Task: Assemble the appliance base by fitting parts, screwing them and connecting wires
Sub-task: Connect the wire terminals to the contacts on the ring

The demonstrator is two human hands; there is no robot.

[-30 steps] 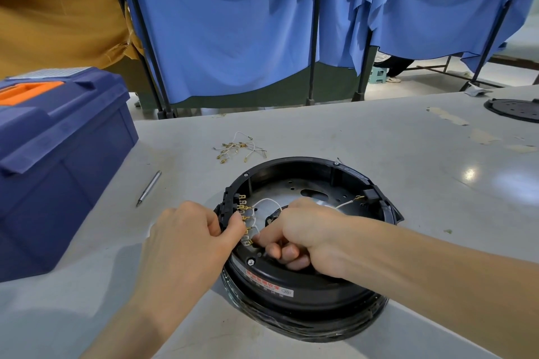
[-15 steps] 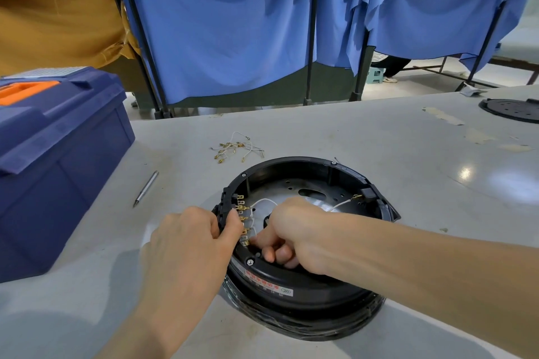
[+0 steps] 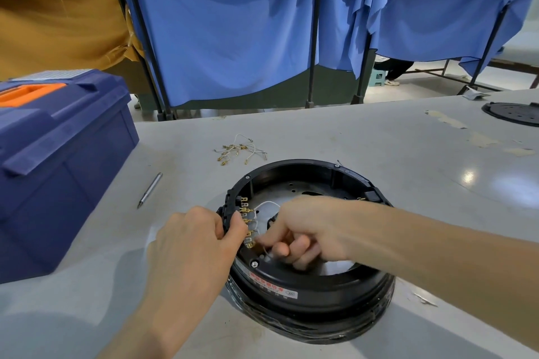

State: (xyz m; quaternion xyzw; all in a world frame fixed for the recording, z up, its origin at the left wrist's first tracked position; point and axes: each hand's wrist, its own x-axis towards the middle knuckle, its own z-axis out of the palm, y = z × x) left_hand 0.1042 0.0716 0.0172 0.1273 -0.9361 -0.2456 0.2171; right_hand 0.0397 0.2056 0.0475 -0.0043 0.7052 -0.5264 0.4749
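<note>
A round black appliance base (image 3: 309,297) lies upside down on the grey table, its metal floor showing inside. A row of brass terminals (image 3: 246,220) lines its inner left wall. My left hand (image 3: 192,242) grips the left rim of the base, thumb over the edge by the terminals. My right hand (image 3: 303,227) reaches inside and pinches a thin white wire (image 3: 267,251) at the lowest terminal. Another white wire (image 3: 267,204) loops across the metal floor behind my fingers.
A small heap of spare white wires with brass ends (image 3: 239,150) lies behind the base. A metal pen-like tool (image 3: 150,189) lies to the left, near a blue toolbox (image 3: 58,160). A black round plate (image 3: 513,114) sits at the far right.
My right hand has shifted slightly along the terminal row toward its near end, still holding the wire. My left hand stays on the rim.
</note>
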